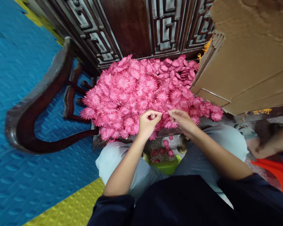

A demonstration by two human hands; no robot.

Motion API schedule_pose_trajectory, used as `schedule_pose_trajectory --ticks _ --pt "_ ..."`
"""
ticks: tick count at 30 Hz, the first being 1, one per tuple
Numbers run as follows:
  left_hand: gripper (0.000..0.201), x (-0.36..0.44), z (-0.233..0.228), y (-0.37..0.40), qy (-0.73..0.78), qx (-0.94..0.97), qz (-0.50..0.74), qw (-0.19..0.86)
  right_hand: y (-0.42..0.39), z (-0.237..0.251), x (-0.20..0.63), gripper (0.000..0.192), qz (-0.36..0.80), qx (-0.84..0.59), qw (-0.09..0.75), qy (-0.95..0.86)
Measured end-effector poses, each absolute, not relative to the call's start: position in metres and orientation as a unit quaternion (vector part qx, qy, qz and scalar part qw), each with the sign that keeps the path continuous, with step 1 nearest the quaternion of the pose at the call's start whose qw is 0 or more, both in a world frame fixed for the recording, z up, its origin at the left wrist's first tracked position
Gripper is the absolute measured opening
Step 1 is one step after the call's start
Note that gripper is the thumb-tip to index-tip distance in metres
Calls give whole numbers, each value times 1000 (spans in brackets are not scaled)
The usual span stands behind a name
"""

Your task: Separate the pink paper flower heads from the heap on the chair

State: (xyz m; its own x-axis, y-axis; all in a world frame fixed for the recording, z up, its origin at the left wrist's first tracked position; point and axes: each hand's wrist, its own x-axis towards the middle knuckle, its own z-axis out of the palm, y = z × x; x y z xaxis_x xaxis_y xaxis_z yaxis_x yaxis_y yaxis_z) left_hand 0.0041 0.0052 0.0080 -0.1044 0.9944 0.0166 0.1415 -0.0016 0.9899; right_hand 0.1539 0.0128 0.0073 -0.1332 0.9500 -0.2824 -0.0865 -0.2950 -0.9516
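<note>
A big heap of pink artificial flower heads [141, 91] covers the seat of a dark wooden chair [37, 103] in front of me. My left hand [147, 122] is at the heap's near edge, fingers curled and pinched on a pink flower piece. My right hand [182, 121] is a little to its right, fingertips pointing left and touching pink flowers at the heap's edge. The two hands are close together, almost meeting. Whether the right hand grips a piece is hard to see.
A brown cardboard box [247, 59] leans over the heap's right side. Fallen pink flowers [163, 150] lie on the floor between my knees, near a green container [167, 166]. Another person's hand [264, 147] is at the right. Blue and yellow foam mats [25, 175] cover the floor.
</note>
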Motion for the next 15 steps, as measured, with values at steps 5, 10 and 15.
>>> schedule_pose_trajectory --ticks 5,10,15 --pt "12 2 3 7 521 442 518 514 12 8 154 31 627 -502 434 -409" --pt "20 -4 2 12 488 384 569 539 17 1 157 33 621 -524 480 -332" --pt "20 -15 10 15 552 412 632 357 23 -3 162 34 607 -540 510 -281"
